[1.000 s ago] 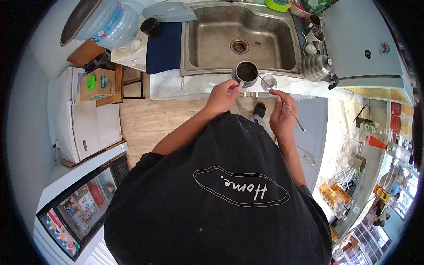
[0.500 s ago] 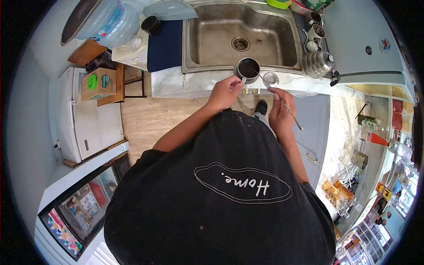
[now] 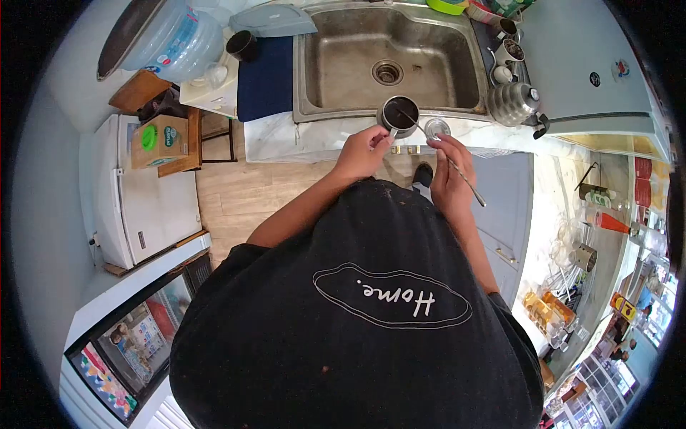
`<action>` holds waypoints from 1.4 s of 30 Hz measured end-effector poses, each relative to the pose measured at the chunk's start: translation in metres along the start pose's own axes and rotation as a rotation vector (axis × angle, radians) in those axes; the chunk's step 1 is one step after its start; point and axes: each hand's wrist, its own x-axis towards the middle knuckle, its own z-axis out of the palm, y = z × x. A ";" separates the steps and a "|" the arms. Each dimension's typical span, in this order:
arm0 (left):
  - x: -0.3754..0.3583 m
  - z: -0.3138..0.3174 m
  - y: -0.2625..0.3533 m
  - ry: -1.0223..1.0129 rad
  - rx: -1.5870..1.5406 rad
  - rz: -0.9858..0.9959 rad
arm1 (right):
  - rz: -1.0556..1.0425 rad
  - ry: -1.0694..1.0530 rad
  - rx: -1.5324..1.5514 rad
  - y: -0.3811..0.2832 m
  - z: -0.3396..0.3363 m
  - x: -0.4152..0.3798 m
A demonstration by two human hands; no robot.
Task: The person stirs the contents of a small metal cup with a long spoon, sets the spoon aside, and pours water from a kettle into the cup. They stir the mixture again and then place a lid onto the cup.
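Observation:
A metal mug (image 3: 392, 121) with dark contents stands on the counter strip in front of the sink. My left hand (image 3: 363, 151) is closed on its handle, at the side nearest me. In my right hand (image 3: 451, 171) is a long-handled spoon (image 3: 469, 186), pinched between the fingers. It slants across to the left, its far end dipping into the mug; the bowl end is hidden in the dark contents. Right of the mug sits a small clear glass (image 3: 436, 127), close to my right fingertips.
Behind the mug lies the steel sink (image 3: 336, 107). A steel kettle (image 3: 513, 105) stands to its right, beside several cups. On the left are a dark blue mat (image 3: 266, 86), a black cup (image 3: 242, 45) and a big water bottle (image 3: 186, 46).
My right hand has moved slightly up and to the left, bringing the spoon with it. The left hand keeps its hold on the mug.

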 end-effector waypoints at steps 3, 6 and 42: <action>0.001 0.000 -0.004 0.003 -0.007 0.015 | 0.027 0.020 0.006 0.006 0.001 0.001; 0.003 -0.001 -0.006 -0.012 0.011 0.025 | 0.048 0.004 0.002 0.008 -0.006 -0.004; 0.002 0.001 -0.008 0.019 0.028 0.062 | 0.043 0.018 -0.020 0.006 0.002 0.005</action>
